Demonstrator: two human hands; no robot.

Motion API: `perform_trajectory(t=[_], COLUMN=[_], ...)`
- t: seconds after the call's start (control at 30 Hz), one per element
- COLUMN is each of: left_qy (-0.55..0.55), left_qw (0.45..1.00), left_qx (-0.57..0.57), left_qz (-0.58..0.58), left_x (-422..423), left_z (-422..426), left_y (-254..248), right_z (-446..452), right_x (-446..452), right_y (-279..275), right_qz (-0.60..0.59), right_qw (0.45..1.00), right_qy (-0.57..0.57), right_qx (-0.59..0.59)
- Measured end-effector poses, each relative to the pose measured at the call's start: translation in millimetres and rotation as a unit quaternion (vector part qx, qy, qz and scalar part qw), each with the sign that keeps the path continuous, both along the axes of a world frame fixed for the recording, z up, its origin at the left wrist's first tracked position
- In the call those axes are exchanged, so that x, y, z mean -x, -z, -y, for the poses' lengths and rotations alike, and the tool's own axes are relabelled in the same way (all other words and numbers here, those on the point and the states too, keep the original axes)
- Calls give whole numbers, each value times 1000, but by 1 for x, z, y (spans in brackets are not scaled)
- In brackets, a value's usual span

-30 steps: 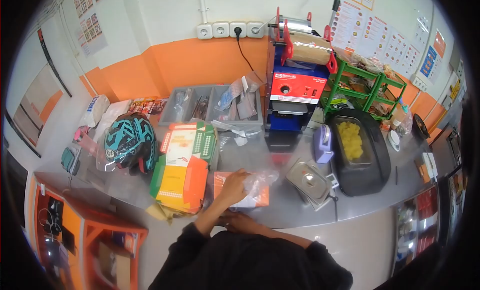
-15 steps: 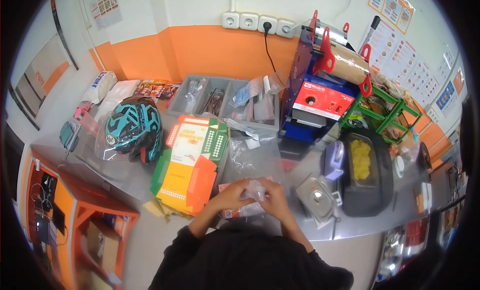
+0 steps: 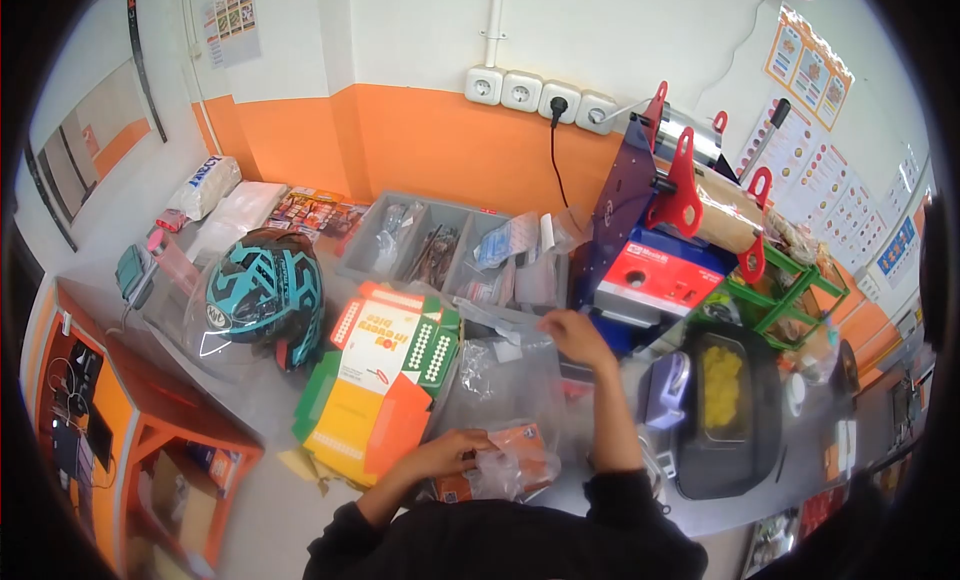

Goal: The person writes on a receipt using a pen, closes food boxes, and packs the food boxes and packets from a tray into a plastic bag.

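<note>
An orange and white box (image 3: 520, 450) lies near the counter's front edge, partly covered by a crumpled clear plastic bag (image 3: 500, 472). My left hand (image 3: 462, 452) is closed on the bag's edge, over the left part of the box. Farther back, my right hand (image 3: 570, 332) reaches over the counter beside the grey divided tray (image 3: 340, 265); its fingers are bent together near clear plastic packaging (image 3: 500, 325), and whether they hold any of it is too small to tell. Flat printed cartons (image 3: 380, 380) are stacked left of the box.
A teal and black helmet (image 3: 265, 290) sits at the left. Behind my right arm stands a red and blue sealing machine (image 3: 660, 277). Farther right are a purple dispenser (image 3: 665, 390), a black container with yellow food (image 3: 722, 390) and a green rack (image 3: 780, 300).
My right hand has left the bag and moved back toward the divided tray. My left hand stays at the bag over the box. The camera view has shifted and tilted.
</note>
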State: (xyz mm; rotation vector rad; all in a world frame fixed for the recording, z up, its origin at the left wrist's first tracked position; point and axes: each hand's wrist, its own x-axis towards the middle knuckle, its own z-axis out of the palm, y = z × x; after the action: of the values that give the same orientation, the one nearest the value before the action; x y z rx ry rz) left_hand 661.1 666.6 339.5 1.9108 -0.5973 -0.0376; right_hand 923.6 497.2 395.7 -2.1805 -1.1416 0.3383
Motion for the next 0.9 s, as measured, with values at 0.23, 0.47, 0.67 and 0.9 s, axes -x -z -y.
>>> perform_trajectory(t=[0.23,0.47,0.67,0.9], left_qy=[-20,-25,-10,-70], left_qw=[998,993,997,996], left_qx=[25,80,42,8], left_qz=[-50,-87,-64,-58], left_x=[1,1,1,5], left_z=[0,2,-1,0], left_y=[1,-8,1,12], right_z=[-61,-79,-82,-75], right_x=[-96,-151,-138,-125], right_y=[69,128,126,92], right_qz=[154,239,275,361], right_qw=[984,935,923,876], right_qy=[38,-43,-41,26], right_qx=[81,260,265,319])
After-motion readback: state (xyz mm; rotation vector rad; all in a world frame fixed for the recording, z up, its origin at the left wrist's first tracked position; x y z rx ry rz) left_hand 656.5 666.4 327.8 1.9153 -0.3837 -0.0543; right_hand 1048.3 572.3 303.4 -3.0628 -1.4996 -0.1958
